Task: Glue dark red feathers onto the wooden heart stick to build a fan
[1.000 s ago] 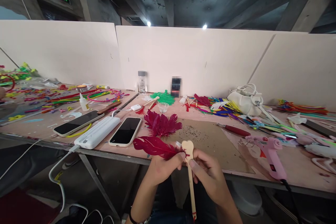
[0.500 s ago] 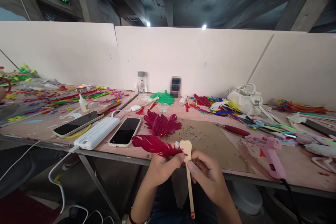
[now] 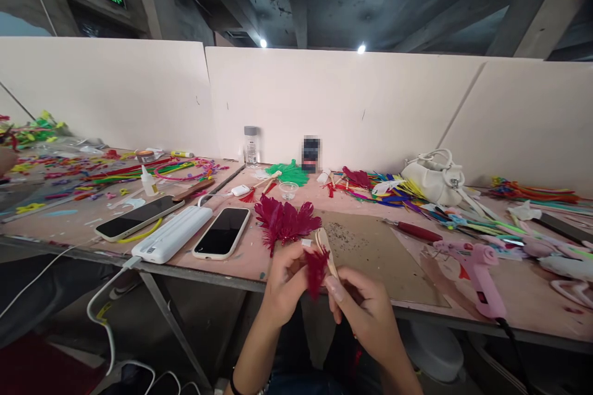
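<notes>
My right hand is closed around a flat wooden handle with a rounded head, now turned nearly edge-on. A red tassel hangs below that hand. My left hand pinches a dark red feather beside the handle's head. The feather is blurred and points downward; whether it touches the wood I cannot tell. A small white piece shows at my left fingertips. Just beyond my hands, a bunch of dark red feathers lies on the table.
A brown board lies to the right, with a red-handled tool and a pink glue gun beside it. Left are a phone and a white power bank. Green feathers and a white handbag stand farther back.
The feather has swung from pointing left to hanging down in front of my left fingers. The wooden handle has turned from face-on to nearly edge-on.
</notes>
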Motion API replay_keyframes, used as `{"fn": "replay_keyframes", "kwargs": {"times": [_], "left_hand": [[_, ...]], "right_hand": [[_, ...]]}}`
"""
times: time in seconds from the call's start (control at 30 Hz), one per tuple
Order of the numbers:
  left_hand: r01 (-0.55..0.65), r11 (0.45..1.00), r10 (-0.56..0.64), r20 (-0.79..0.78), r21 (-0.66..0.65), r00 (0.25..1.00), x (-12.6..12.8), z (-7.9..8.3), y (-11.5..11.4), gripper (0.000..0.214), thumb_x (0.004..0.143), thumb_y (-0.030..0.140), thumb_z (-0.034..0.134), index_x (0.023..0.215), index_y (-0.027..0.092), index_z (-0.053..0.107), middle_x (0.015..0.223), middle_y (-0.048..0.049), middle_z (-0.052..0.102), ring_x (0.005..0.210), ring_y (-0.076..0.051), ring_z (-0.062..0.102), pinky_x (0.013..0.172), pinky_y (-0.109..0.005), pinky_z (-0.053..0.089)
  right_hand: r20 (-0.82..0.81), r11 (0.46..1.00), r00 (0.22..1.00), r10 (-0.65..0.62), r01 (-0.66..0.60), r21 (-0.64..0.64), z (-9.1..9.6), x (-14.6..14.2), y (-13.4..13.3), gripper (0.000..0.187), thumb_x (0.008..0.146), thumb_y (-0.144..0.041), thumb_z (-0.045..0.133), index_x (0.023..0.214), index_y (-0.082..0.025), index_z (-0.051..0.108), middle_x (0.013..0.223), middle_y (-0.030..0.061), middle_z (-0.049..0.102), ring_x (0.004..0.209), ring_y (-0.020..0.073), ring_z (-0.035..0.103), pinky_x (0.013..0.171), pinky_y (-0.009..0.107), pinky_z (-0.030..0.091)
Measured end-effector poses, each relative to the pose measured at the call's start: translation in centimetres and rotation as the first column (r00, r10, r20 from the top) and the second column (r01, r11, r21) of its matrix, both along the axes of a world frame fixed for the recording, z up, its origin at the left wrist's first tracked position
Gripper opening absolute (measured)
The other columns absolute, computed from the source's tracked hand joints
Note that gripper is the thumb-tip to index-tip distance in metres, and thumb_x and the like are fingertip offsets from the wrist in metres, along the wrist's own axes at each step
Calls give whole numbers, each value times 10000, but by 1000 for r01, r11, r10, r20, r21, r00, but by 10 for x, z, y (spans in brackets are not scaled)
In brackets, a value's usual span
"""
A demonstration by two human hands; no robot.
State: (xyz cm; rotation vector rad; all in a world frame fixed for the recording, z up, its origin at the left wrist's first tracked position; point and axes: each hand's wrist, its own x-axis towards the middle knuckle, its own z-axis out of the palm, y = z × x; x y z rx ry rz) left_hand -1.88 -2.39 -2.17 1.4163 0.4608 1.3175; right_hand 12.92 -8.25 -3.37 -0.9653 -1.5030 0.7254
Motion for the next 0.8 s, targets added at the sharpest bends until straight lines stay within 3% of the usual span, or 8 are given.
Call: {"fn": "replay_keyframes", "kwargs": {"times": [0.1, 0.37, 0.53, 0.63, 0.7, 0.8], "left_hand": [[100, 994, -100, 4, 33, 995, 1, 7, -1, 296, 866, 454, 760, 877, 160, 729, 661, -4, 618, 594, -125, 537, 576, -238, 430], [111, 994, -110, -22, 16, 994, 6, 10, -4, 356, 909, 404, 734, 705, 171, 558, 606, 25, 557, 550, -91, 475, 523, -209, 373], [45, 999, -45, -22, -1, 999, 5, 7, -2, 349, 904, 408, 734, 714, 176, 556, 637, 33, 543, 540, -83, 449, 507, -203, 370], [-7, 1000, 8, -54, 19, 998, 4, 4, 0, 348, 902, 421, 727, 712, 181, 562, 613, 44, 509, 525, -85, 428, 497, -209, 344], [-15, 999, 17, -76, 29, 997, 4, 4, 1, 370, 895, 435, 726, 689, 185, 548, 602, 47, 482, 524, -89, 421, 500, -217, 336], [9, 999, -5, -104, 36, 995, 3, 5, 0, 403, 880, 453, 730, 663, 189, 517, 614, 45, 462, 543, -97, 416, 511, -223, 330]], "right_hand": [[-48, 1000, 999, 24, -24, -14, 3, 0, -2, 413, 1029, -437, 544, 709, -194, 639, 536, -26, 571, 432, 98, 525, 480, 223, 399], [21, 998, 998, 54, -53, -31, 3, 2, -1, 485, 1059, -482, 469, 712, -185, 630, 559, -13, 590, 462, 107, 566, 514, 226, 422], [33, 997, 996, 77, -77, -23, 5, 0, -1, 487, 1051, -491, 487, 704, -182, 632, 563, -4, 591, 488, 108, 562, 505, 225, 401], [-182, 1000, 983, -4, 4, -1, 4, -2, 1, 365, 982, -518, 615, 839, -188, 676, 642, -3, 611, 532, 108, 546, 472, 215, 366], [-370, 998, 927, -55, 51, -21, 2, -2, 3, 342, 935, -542, 675, 932, -200, 679, 662, -13, 605, 521, 106, 521, 428, 204, 326], [-522, 997, 850, -77, 59, -53, 2, -2, 6, 310, 890, -509, 734, 896, -208, 659, 694, -7, 631, 496, 104, 517, 397, 198, 311]]}}
